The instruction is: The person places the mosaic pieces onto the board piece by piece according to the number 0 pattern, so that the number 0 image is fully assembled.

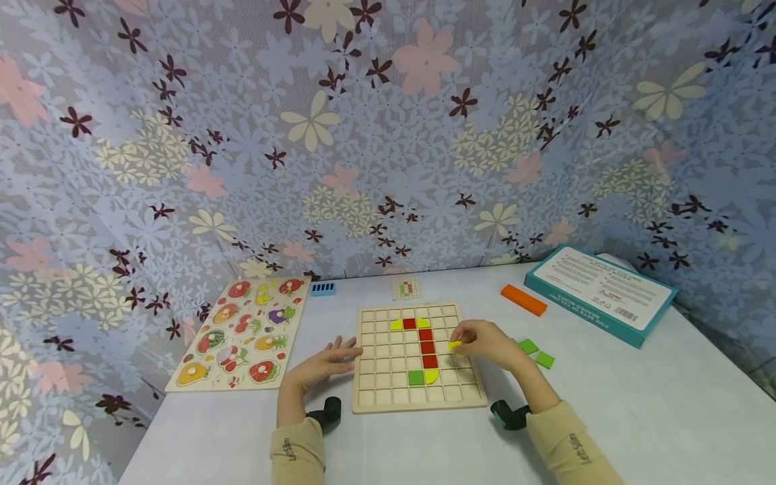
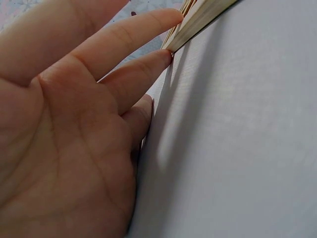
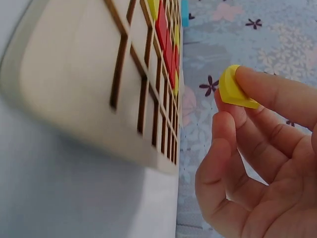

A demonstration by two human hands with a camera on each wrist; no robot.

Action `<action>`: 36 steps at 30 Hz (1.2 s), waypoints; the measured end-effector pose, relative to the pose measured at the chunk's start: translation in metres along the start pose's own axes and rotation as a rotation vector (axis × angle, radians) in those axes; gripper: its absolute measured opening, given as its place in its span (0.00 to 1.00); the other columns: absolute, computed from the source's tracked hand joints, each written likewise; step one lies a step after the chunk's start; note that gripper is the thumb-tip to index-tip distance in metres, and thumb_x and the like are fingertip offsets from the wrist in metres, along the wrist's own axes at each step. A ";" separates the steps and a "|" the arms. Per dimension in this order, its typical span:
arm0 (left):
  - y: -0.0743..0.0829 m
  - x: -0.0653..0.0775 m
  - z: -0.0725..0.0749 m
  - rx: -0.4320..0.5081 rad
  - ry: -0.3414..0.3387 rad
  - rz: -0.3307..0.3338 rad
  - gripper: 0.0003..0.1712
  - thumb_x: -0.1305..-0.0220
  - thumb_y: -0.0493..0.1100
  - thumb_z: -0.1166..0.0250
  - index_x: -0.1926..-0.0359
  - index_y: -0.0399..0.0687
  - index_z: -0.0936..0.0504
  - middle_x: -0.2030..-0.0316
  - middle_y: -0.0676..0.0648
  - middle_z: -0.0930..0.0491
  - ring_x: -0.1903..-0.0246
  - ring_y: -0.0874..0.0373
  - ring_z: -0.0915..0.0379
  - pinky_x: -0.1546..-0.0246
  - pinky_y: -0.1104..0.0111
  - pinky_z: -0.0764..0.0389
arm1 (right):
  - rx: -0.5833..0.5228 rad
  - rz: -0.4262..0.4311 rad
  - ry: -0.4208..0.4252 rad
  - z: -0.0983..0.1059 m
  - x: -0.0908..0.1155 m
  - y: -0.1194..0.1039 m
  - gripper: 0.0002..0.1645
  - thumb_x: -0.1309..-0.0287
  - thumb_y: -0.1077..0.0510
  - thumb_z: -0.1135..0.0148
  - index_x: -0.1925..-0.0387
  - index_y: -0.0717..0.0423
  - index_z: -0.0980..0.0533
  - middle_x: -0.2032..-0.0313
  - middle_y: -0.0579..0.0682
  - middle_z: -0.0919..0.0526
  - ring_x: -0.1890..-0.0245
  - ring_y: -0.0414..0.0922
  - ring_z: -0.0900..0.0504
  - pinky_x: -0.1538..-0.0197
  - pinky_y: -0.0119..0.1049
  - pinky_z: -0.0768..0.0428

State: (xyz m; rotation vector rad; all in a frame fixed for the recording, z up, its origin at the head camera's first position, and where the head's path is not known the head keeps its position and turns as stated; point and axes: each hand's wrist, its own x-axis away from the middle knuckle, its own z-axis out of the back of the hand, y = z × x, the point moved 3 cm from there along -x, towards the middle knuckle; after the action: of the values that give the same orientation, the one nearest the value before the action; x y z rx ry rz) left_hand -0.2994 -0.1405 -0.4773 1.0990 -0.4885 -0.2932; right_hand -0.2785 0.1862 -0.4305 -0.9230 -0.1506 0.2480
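Note:
A wooden grid board (image 1: 383, 362) lies flat on the table. Set into it are red squares (image 1: 428, 347), yellow rounded pieces (image 1: 431, 376) and one green square (image 1: 416, 378). My right hand (image 1: 488, 345) is over the board's right side, pinching a yellow quarter-round tile (image 3: 232, 89) between thumb and fingertips. In the right wrist view the tile is held up off the grid. At the board's left edge, my left hand (image 1: 322, 365) has its fingers extended; in the left wrist view, fingertips (image 2: 171, 20) meet the board's side.
Loose green squares (image 1: 545, 360) lie right of the board. Behind stand a small pattern card (image 1: 407, 289), a blue piece with dark slots (image 1: 323, 289), an orange bar (image 1: 523, 300) and a teal box (image 1: 606, 291). A fruit puzzle board (image 1: 242, 335) lies at left.

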 end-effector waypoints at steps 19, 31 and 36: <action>0.000 0.000 0.000 -0.002 -0.005 -0.006 0.28 0.41 0.45 0.37 0.40 0.44 0.28 0.30 0.47 0.50 0.30 0.46 0.77 0.35 0.43 0.71 | 0.010 0.050 -0.053 -0.037 -0.014 -0.025 0.06 0.51 0.64 0.34 0.68 0.58 0.21 0.73 0.47 0.24 0.72 0.43 0.28 0.70 0.33 0.27; 0.001 0.001 0.001 -0.015 -0.010 -0.011 0.28 0.40 0.46 0.37 0.39 0.45 0.28 0.30 0.47 0.50 0.30 0.47 0.77 0.35 0.43 0.71 | 0.036 0.057 -0.120 -0.065 -0.022 -0.039 0.03 0.50 0.66 0.36 0.71 0.56 0.20 0.72 0.45 0.23 0.69 0.42 0.30 0.65 0.34 0.27; 0.001 0.001 0.001 -0.014 -0.006 -0.001 0.28 0.40 0.46 0.37 0.40 0.45 0.28 0.30 0.47 0.50 0.30 0.47 0.77 0.35 0.42 0.71 | 0.066 0.068 -0.144 -0.075 -0.024 -0.043 0.04 0.51 0.67 0.35 0.73 0.55 0.21 0.75 0.44 0.24 0.71 0.42 0.29 0.67 0.33 0.28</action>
State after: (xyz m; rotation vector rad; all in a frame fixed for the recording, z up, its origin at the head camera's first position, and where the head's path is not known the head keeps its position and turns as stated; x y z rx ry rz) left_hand -0.2990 -0.1411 -0.4757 1.0850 -0.4902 -0.3007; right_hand -0.2777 0.0968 -0.4415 -0.8457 -0.2431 0.3808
